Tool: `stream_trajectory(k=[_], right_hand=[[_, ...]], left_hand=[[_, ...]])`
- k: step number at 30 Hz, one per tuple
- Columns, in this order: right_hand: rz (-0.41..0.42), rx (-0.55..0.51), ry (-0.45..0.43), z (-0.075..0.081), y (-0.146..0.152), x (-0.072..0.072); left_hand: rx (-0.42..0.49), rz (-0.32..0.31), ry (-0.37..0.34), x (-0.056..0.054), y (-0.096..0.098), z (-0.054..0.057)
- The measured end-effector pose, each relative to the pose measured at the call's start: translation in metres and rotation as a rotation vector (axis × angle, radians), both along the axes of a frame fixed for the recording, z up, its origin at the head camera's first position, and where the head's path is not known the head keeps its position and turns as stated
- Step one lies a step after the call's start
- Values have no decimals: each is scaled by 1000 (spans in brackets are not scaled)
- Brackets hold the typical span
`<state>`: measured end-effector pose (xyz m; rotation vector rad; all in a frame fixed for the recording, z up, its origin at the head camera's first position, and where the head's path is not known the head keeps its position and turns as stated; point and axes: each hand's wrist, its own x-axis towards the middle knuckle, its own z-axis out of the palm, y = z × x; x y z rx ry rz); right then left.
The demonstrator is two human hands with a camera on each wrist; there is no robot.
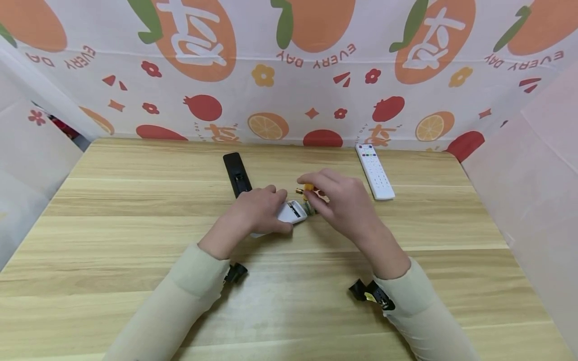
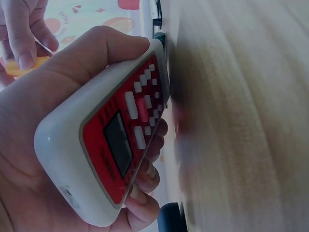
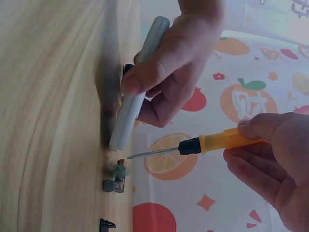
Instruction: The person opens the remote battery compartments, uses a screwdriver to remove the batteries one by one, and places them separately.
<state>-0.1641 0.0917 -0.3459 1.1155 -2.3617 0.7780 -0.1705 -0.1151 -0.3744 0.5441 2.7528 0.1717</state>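
My left hand (image 1: 266, 210) grips a white remote control (image 2: 72, 140) with a red button face and a small grey screen. In the head view its face is turned down and the battery compartment (image 1: 294, 209) lies open on top. A yellow-handled screwdriver (image 3: 219, 141) with a black collar is held in my right hand (image 1: 340, 200). Its metal tip is near the remote's end, above the batteries (image 3: 113, 185). These small batteries lie on the table just beyond that end; one looks blurred. My right fingers partly hide the screwdriver in the head view.
A black remote (image 1: 237, 173) lies behind my left hand, its lower end covered by it. At the back right lies a long white remote (image 1: 375, 173). A small black piece (image 3: 106, 224) is on the wooden table (image 1: 289, 311). A fruit-print cloth (image 1: 289, 95) hangs along the back edge.
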Motion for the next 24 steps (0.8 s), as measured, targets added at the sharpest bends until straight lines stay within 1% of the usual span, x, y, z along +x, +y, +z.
stream_trajectory(k=[3, 9, 13, 18, 21, 24], right_hand=[[-7, -1, -4, 1, 1, 0], [-9, -16, -46, 0, 4, -3], [-43, -28, -52, -1, 8, -7], [-72, -63, -76, -2, 11, -10], [-66, -84, -96, -1, 10, -10], [-37, -114, -134, -2, 8, -11]], left_hand=[[2, -1, 2, 0, -1, 1], [-6, -2, 0, 0, -1, -1], [-21, -9, -1, 0, 0, -3], [-35, -13, 20, 1, 2, -6], [-33, -14, 32, 2, 3, -6], [-32, -14, 28, 2, 3, -6]])
